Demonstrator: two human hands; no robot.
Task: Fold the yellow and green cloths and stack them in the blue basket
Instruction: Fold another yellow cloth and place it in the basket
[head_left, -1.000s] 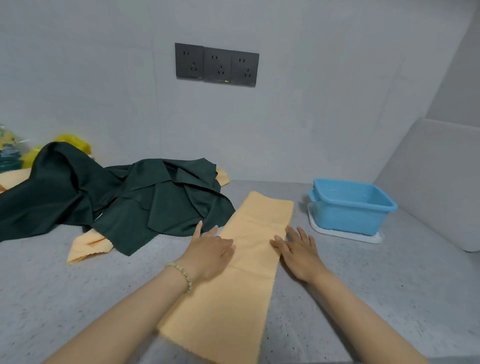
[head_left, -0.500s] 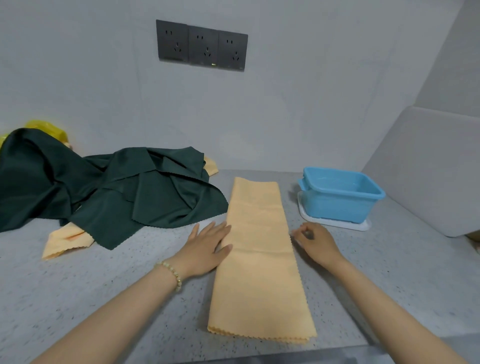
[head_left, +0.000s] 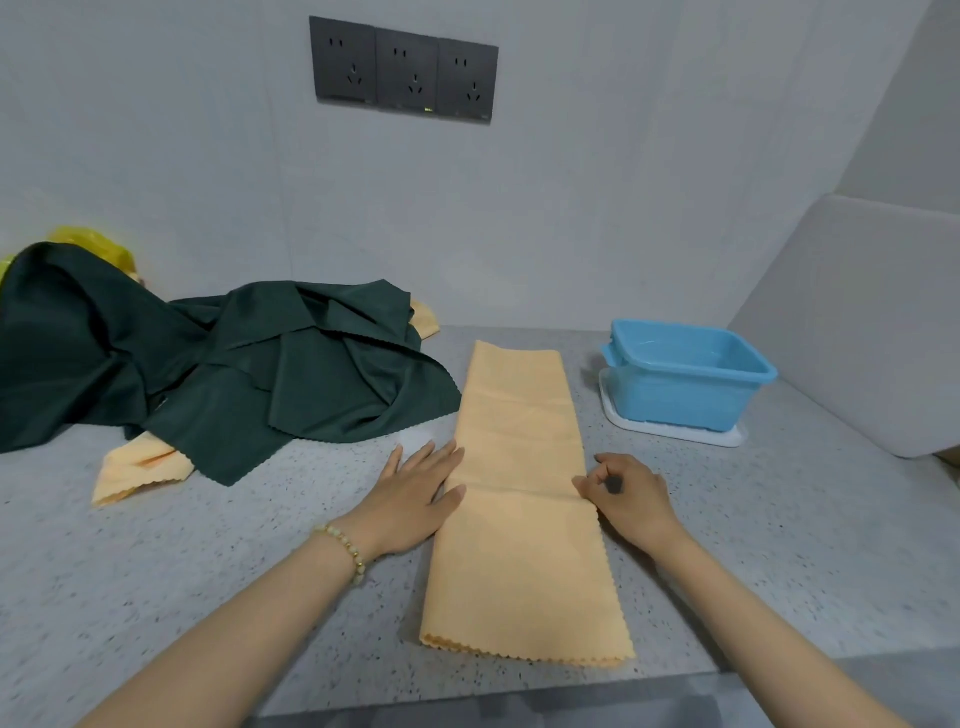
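Note:
A yellow cloth (head_left: 519, 467), folded into a long strip, lies on the grey counter running away from me. My left hand (head_left: 415, 493) lies flat with straight fingers on the strip's left edge at mid-length. My right hand (head_left: 626, 496) has its fingers curled and pinches the right edge at the same height. A heap of dark green cloths (head_left: 218, 369) sits to the left. The blue basket (head_left: 685, 374) stands at the right on a white lid and looks empty.
Another yellow cloth (head_left: 140, 467) pokes out from under the green heap. A yellow bag (head_left: 93, 244) lies at the far left by the wall. A grey panel (head_left: 852, 322) leans at the right. The counter's front edge (head_left: 519, 696) runs just below the strip.
The strip has been swung from slanted to straight. My left hand slid from on top of the cloth to its left edge. My right hand went from flat fingers to a pinch on the right edge.

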